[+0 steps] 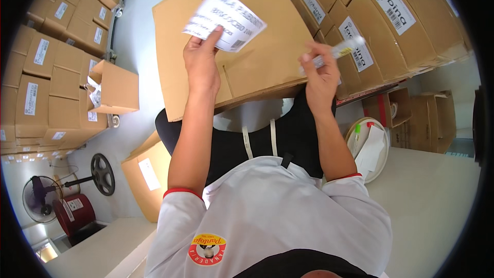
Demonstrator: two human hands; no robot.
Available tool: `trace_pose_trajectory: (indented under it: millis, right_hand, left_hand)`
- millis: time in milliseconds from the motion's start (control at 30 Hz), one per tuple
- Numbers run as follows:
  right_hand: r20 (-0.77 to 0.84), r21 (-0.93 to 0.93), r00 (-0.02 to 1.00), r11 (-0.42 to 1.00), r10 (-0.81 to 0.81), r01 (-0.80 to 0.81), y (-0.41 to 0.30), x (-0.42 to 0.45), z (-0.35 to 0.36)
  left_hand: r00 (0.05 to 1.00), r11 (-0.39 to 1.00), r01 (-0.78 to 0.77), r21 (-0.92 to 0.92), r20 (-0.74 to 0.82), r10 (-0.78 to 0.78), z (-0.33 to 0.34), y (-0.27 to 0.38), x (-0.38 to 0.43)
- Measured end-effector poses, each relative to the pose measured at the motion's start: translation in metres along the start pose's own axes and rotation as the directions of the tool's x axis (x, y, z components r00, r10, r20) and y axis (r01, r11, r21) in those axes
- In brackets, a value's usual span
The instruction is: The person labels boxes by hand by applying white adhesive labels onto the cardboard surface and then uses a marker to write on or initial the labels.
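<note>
My left hand (pixel 202 60) grips a white printed paper label (pixel 227 21), thumb on its face, above a large cardboard box (pixel 266 50). The label bears large print, smaller text and a barcode. Between the fingers of my right hand (pixel 323 79) is a slim white tube, perhaps a marker (pixel 343 49), with a yellow patch; it is blurred. That hand is over the box's right edge. The box stands right in front of my knees, with a broad plain cardboard face towards me.
Labelled cartons (pixel 370 34) are stacked at the right, others (pixel 50 73) at the left. An open carton (pixel 119 88) juts from the left stack. A round white lid or tray (pixel 380 158) at my right holds a green-capped marker (pixel 357 135) and paper (pixel 371 148). A fan (pixel 40 199) stands lower left.
</note>
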State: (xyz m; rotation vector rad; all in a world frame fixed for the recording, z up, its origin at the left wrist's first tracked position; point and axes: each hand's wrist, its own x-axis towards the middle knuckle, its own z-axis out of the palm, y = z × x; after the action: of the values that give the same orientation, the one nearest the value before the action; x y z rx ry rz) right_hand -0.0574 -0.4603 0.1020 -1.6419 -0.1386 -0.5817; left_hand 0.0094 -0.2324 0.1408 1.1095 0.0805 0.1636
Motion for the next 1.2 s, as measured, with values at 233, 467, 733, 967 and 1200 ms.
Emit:
trace_pose_trajectory:
  millis: [233,467,733,967,1200]
  right_hand:
    - [0.078,0.303,0.911,0.861,0.405,-0.408,0.003,0.021,0.049]
    - [0.009,0.206,0.958,0.937,0.287,-0.283,0.036,0.066,0.050]
    - [-0.020,-0.590,0.997,0.804,0.077,-0.074,0.077,0.144,0.046]
    - [-0.023,-0.768,0.986,0.629,0.163,-0.122,0.086,0.153,0.044]
    - [-0.052,-0.801,0.944,0.551,0.325,-0.234,0.062,0.146,0.011]
  left_hand:
    - [0.991,0.943,0.135,-0.303,0.040,-0.129,0.019,-0.003,-0.006]
    - [0.996,0.999,-0.028,-0.035,-0.081,0.025,0.016,-0.006,0.013]
    - [0.963,0.659,-0.077,0.749,-0.115,0.244,0.004,-0.066,0.079]
    - [0.959,0.242,-0.031,0.970,-0.039,0.281,0.020,-0.073,0.076]
    - [0.976,-0.004,0.042,0.999,-0.041,0.212,-0.006,-0.055,0.086]
